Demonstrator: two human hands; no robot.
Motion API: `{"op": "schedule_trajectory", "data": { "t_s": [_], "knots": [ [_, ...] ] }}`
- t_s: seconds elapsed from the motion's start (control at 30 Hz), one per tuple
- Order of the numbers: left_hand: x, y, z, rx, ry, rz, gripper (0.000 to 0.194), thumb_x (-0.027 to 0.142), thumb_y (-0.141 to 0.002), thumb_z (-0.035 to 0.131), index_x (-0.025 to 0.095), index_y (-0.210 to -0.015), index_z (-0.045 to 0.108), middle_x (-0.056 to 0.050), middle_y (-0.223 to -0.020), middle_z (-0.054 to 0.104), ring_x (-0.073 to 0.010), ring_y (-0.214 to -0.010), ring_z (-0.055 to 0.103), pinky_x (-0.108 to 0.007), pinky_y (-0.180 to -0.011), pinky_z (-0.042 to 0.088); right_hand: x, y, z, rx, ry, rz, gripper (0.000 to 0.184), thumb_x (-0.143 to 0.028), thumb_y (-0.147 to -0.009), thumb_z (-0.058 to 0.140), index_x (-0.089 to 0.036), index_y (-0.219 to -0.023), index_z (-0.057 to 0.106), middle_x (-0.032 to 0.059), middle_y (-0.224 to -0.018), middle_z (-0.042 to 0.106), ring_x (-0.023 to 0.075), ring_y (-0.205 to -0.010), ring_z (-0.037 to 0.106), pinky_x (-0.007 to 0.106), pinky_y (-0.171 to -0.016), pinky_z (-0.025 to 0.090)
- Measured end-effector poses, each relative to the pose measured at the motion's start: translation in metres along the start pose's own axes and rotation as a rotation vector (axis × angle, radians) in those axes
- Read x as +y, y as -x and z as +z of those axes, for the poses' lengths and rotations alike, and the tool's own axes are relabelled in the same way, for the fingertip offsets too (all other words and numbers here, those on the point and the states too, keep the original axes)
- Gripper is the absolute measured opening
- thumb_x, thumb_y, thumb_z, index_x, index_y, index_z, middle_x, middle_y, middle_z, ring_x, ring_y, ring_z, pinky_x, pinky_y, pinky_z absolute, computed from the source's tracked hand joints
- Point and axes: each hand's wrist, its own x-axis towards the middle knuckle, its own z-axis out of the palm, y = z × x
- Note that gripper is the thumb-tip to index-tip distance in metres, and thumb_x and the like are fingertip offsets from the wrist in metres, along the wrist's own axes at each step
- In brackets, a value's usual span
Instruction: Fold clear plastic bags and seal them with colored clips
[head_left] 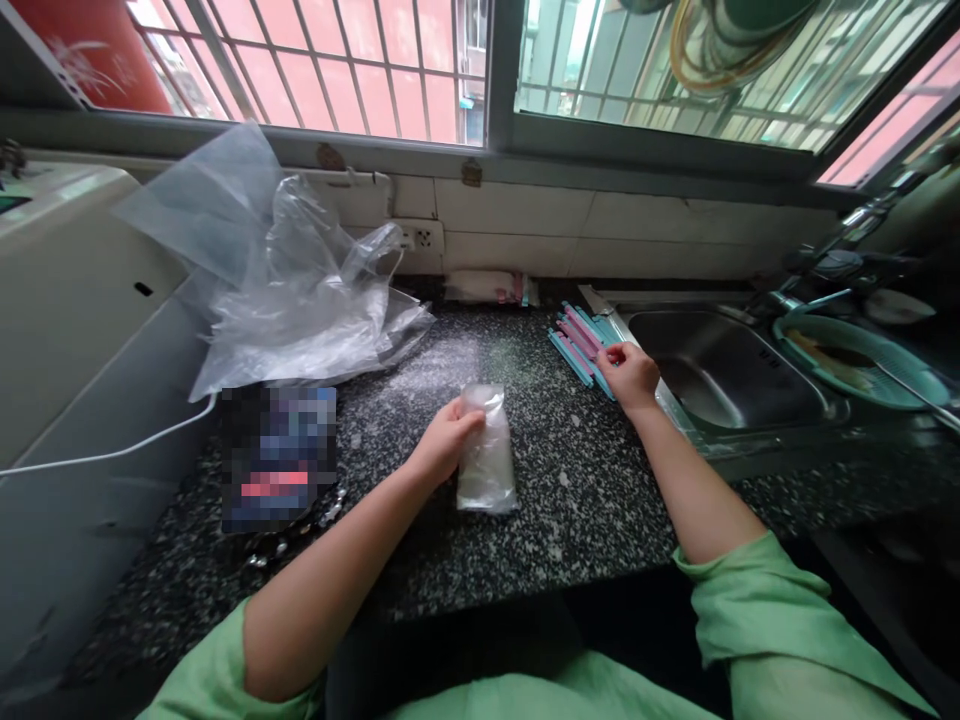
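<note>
A small clear plastic bag stands on the dark speckled countertop, and my left hand is closed around its upper edge. My right hand reaches to a pile of several blue and pink sealing clips beside the sink, with its fingers pinched on a pink clip at the pile's right end.
A heap of crumpled clear plastic bags lies at the back left, with a blurred dark packet in front of it. A steel sink sits to the right, and a green dish beyond it. A wall socket is under the window.
</note>
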Motion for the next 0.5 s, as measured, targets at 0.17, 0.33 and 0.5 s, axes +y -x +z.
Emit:
{"op": "schedule_trajectory", "data": {
  "t_s": [0.17, 0.33, 0.5],
  "knots": [
    [0.004, -0.003, -0.002, -0.008, -0.003, -0.028, 0.019, 0.021, -0.049, 0.066, 0.014, -0.063, 0.055, 0.003, -0.050, 0.053, -0.0078, -0.044, 0.046, -0.020, -0.047, 0.033, -0.029, 0.029, -0.002, 0.067, -0.140, -0.348, 0.020, -0.034, -0.080, 0.051, -0.017, -0.076, 0.060, 0.0033, -0.067, 0.062, 0.0138, -0.060, 0.055, 0.025, -0.061, 0.042],
    [0.004, -0.003, -0.001, -0.042, -0.003, -0.077, 0.016, 0.020, -0.051, 0.064, 0.014, -0.063, 0.054, 0.004, -0.049, 0.051, -0.0078, -0.043, 0.044, -0.021, -0.047, 0.032, -0.059, 0.063, -0.010, 0.154, -0.300, -0.794, 0.011, -0.027, -0.081, 0.055, -0.019, -0.073, 0.055, -0.0017, -0.059, 0.059, 0.0106, -0.054, 0.053, 0.023, -0.057, 0.041],
    [0.000, -0.001, 0.003, -0.062, 0.022, -0.078, 0.016, 0.018, -0.052, 0.065, 0.014, -0.064, 0.055, 0.004, -0.051, 0.052, -0.0071, -0.045, 0.045, -0.021, -0.049, 0.032, -0.070, 0.076, -0.012, 0.187, -0.240, -1.046, 0.008, -0.023, -0.082, 0.057, -0.020, -0.076, 0.052, -0.0004, -0.064, 0.064, 0.0121, -0.061, 0.057, 0.025, -0.060, 0.041]
  ]
}}
